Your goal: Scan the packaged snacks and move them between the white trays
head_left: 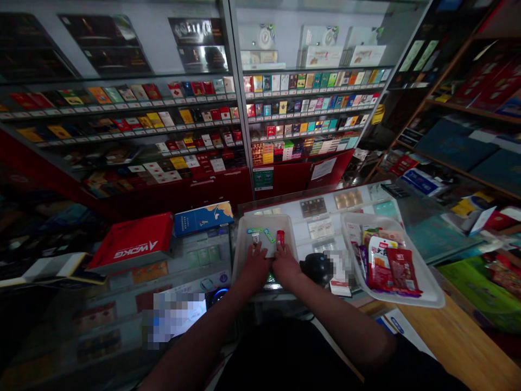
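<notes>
Both my hands reach into a white plastic tray [241, 231] on the glass counter. My left hand [254, 266] is palm down with its fingers stretched and somewhat apart, its fingertips beside a small white item [255, 237]. My right hand [285, 266] is close beside it, fingers extended to the lower end of a red tube [280, 237]; whether they touch it is unclear. Two narrow green packets, a flatter one [255, 231] and a slanted one [269, 235], lie beyond my fingers. My hands and forearms hide the near part of the tray.
A second white tray [433, 290] of snack packets is to the right. Between the trays sits a black rounded device [316, 268]. At left are a red box [134, 241], a blue box [203, 217] and a lit screen [191, 315]. Shelves of cigarette packs [309, 81] stand behind.
</notes>
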`<state>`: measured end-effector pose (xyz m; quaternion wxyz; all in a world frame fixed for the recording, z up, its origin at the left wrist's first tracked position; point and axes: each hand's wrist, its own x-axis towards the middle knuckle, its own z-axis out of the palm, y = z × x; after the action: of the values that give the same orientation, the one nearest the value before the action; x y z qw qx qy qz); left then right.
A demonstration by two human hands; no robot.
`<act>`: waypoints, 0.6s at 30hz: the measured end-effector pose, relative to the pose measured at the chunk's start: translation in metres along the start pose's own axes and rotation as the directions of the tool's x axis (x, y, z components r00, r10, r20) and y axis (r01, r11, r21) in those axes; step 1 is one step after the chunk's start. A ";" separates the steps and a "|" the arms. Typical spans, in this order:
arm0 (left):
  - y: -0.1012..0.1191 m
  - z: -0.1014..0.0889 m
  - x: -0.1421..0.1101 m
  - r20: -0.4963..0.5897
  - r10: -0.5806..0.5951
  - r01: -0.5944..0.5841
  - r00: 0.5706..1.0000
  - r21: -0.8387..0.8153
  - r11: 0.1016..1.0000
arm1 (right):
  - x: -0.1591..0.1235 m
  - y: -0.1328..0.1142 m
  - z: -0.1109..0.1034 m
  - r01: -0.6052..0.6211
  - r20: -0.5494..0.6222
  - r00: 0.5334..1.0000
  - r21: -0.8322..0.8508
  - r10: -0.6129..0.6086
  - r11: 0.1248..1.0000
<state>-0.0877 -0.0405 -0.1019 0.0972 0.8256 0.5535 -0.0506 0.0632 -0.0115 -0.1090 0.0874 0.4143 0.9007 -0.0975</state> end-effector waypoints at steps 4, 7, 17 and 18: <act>-0.006 0.003 0.005 0.012 0.028 -0.028 1.000 0.005 1.000 | 0.003 0.002 0.003 -0.002 -0.017 1.000 0.015 0.002 1.000; -0.008 0.002 0.005 0.001 0.024 -0.024 1.000 -0.007 1.000 | 0.004 0.004 0.005 0.017 -0.027 0.999 -0.015 -0.017 1.000; -0.015 -0.004 0.005 -0.030 -0.034 0.033 0.999 -0.031 0.999 | 0.001 0.006 -0.010 0.052 -0.060 0.997 0.051 -0.049 0.997; -0.015 -0.008 0.004 -0.039 -0.045 0.044 0.998 -0.038 0.998 | -0.001 0.007 -0.014 0.049 -0.071 0.996 0.062 -0.045 0.997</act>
<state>-0.1004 -0.0292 -0.0967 0.1000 0.8120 0.5744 -0.0260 0.0681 -0.0037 -0.0957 0.0405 0.3986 0.9092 -0.1135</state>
